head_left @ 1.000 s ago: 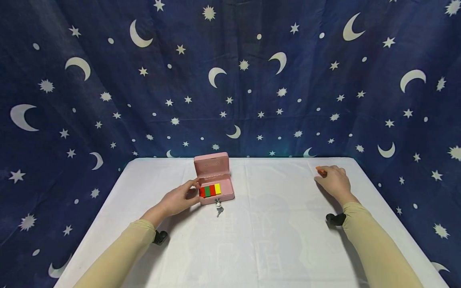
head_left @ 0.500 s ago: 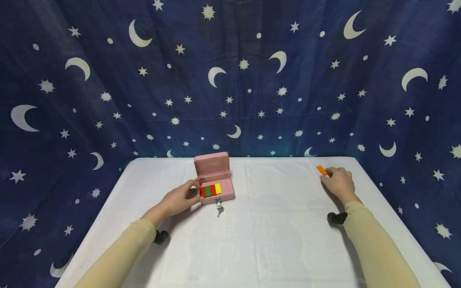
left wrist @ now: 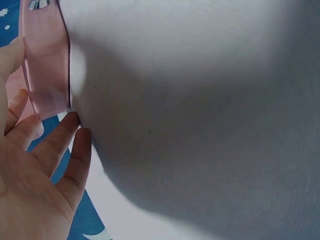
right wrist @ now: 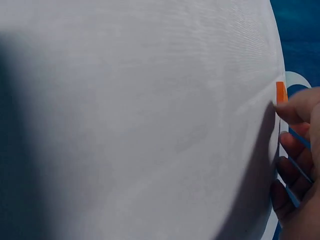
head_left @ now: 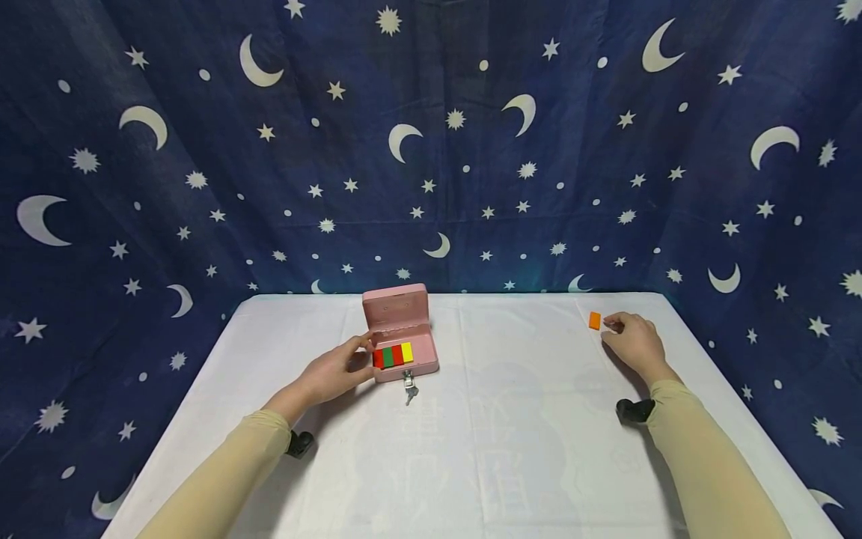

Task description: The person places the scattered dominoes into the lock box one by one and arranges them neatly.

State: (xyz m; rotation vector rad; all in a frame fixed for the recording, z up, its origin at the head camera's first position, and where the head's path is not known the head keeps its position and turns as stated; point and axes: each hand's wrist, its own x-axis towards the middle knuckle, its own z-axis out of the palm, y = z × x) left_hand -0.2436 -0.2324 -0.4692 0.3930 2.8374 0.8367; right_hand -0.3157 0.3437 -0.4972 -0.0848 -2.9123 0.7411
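Note:
A small pink metal cash box (head_left: 423,346) stands left of the table's middle, its lid (head_left: 396,308) raised. A row of flat coloured blocks lies inside: a red block (head_left: 378,360), a green block (head_left: 387,357), another red block (head_left: 397,355) and a yellow block (head_left: 407,352). My left hand (head_left: 334,372) grips the box's left end, thumb at the front corner and fingertips toward the back. Far to the right, an orange block (head_left: 595,320) lies on the cloth. My right hand (head_left: 635,346) is just right of it, fingers loosely bent and holding nothing.
A metal lock with keys (head_left: 410,391) hangs at the box's front. White cloth covers the table (head_left: 512,419). A dark blue curtain (head_left: 458,172) with moons and stars rises behind the table and along both sides.
My right hand has let go of the orange block and drawn slightly right. The block has turned and now lies apart from the fingers. My left hand and the box have stayed put.

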